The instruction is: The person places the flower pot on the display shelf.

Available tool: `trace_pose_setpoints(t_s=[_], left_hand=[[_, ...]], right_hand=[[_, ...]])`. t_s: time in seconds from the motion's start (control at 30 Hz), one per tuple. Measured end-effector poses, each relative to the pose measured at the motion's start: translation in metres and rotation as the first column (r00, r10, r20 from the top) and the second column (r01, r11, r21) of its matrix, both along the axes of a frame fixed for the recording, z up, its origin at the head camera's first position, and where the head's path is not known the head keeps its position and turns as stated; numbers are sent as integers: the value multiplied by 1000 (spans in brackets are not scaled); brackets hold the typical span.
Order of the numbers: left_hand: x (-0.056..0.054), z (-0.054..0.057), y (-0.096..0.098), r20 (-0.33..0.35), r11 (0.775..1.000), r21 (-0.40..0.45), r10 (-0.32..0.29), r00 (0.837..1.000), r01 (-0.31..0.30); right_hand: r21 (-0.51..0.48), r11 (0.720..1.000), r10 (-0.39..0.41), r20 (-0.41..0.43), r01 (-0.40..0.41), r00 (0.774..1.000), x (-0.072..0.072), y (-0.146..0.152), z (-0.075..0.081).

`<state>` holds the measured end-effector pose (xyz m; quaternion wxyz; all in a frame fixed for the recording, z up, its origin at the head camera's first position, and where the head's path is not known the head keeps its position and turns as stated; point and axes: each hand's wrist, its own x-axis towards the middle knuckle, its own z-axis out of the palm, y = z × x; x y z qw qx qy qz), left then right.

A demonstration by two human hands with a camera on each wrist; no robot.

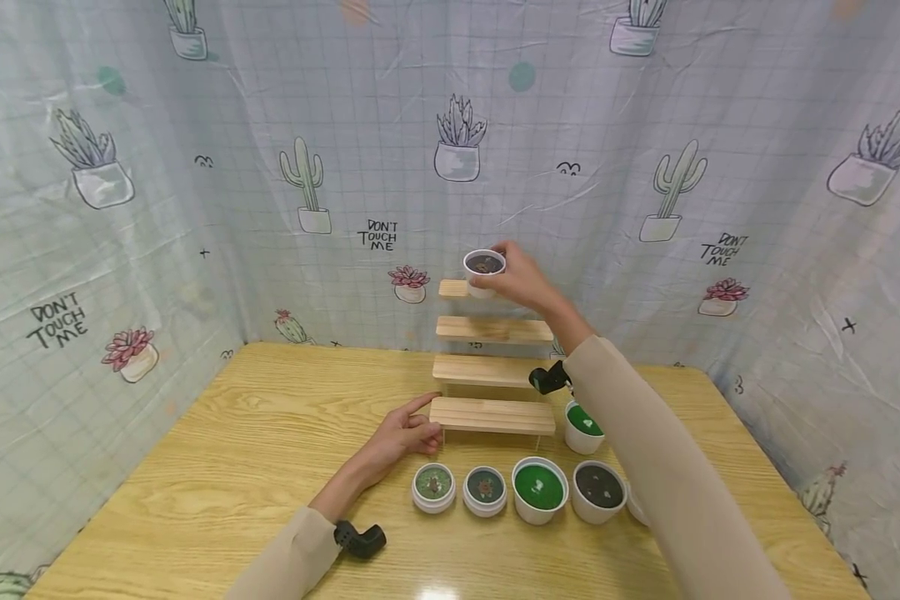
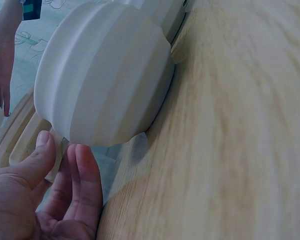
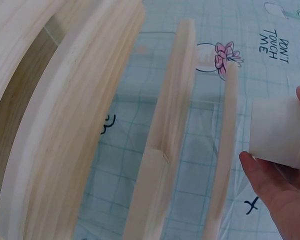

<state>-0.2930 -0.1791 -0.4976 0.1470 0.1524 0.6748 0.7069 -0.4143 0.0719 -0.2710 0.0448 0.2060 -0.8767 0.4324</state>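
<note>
My right hand (image 1: 525, 282) holds a small white pot (image 1: 484, 265) with a dark filling over the top step of a tiered wooden shelf (image 1: 492, 414). A gap shows between this pot (image 3: 276, 131) and the top board in the right wrist view. At the left end of the lowest step, my left hand (image 1: 403, 432) grips the board, index finger stretched along its edge. Its thumb and fingers close on the wood in the left wrist view, partly behind a ribbed white pot (image 2: 107, 75).
In front of the shelf stand a pale-green-filled pot (image 1: 433, 485), a grey-green one (image 1: 485, 490), a bright green one (image 1: 539, 490) and a dark one (image 1: 598, 490). Another green-filled pot (image 1: 585, 427) is by the shelf's right side. My right sleeve partly hides one more white pot (image 1: 636, 507).
</note>
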Motion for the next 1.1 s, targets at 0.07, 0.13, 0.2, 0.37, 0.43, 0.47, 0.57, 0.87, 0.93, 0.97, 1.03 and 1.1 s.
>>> trace_pose_setpoints(t_s=[0.07,0.13,0.2,0.37,0.43,0.47,0.57,0.87,0.93,0.97,1.03,1.1], left_hand=[[0,0,0,2,1000,0,2,1000,-2],[1,1,0,5,1000,1,3,1000,-3],[1,1,1,10,1000,1,4,1000,-4],[0,2,3,17,1000,5,-1,1000,1],[-1,3,4,13,1000,8,-6,1000,6],[-1,3,4,11,1000,10,-7,1000,7],[0,2,3,8,1000,8,-1,1000,1],[-1,-1,0,5,1000,9,1,1000,-1],[-1,-1,0,4,1000,13,1,1000,-1],[0,-1,0,4,1000,13,3,1000,-3],[0,-1,0,7,1000,10,6,1000,-6],[1,0,0,8,1000,6,8,1000,-8]], right_hand=[[2,1000,-4,2,4,1000,-2,-2,0],[7,1000,-11,6,11,1000,-4,-3,0],[15,1000,-22,12,22,1000,-7,-3,-1],[2,999,-43,25,43,999,-12,-5,-2],[-8,999,-50,20,50,999,-12,-7,-2],[-12,999,-49,21,50,999,-13,-8,-2],[-20,999,-43,32,44,999,-13,-13,-3],[-99,995,-6,71,13,997,-17,-20,-9],[-103,995,-6,67,13,998,-18,-20,-11],[-104,994,-8,67,15,998,-18,-21,-13],[-99,995,-17,61,23,998,-19,-21,-16],[-96,995,-24,53,30,998,-20,-22,-18]])
